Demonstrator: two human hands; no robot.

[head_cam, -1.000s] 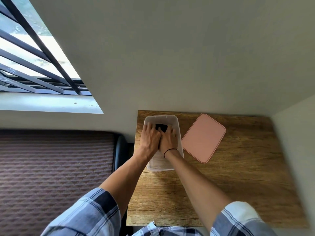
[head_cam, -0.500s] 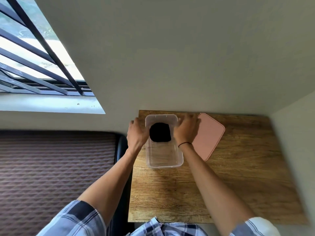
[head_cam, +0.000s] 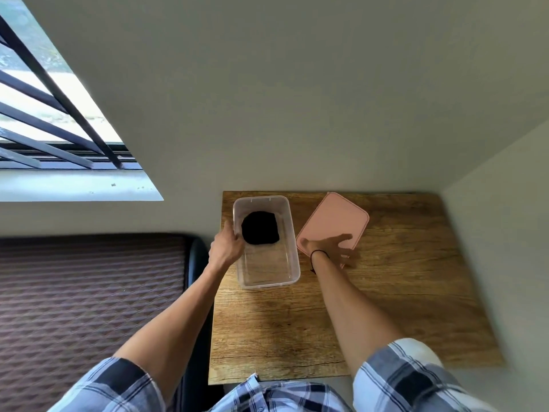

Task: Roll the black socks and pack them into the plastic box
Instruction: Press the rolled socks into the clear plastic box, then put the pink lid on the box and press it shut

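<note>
A clear plastic box stands on the wooden table near its far left corner. A black rolled sock bundle lies inside the box at its far end. My left hand grips the box's left wall. A pink lid lies flat just right of the box. My right hand rests on the lid's near edge with fingers spread; the hand is blurred, so I cannot see whether the fingers curl under the edge.
Walls close the table in at the back and on the right. A dark quilted mattress lies to the left of the table, and a barred window is above it.
Both hands have left the socks inside the box. The left hand moved to the box's left wall, and the right hand moved right onto the pink lid.
</note>
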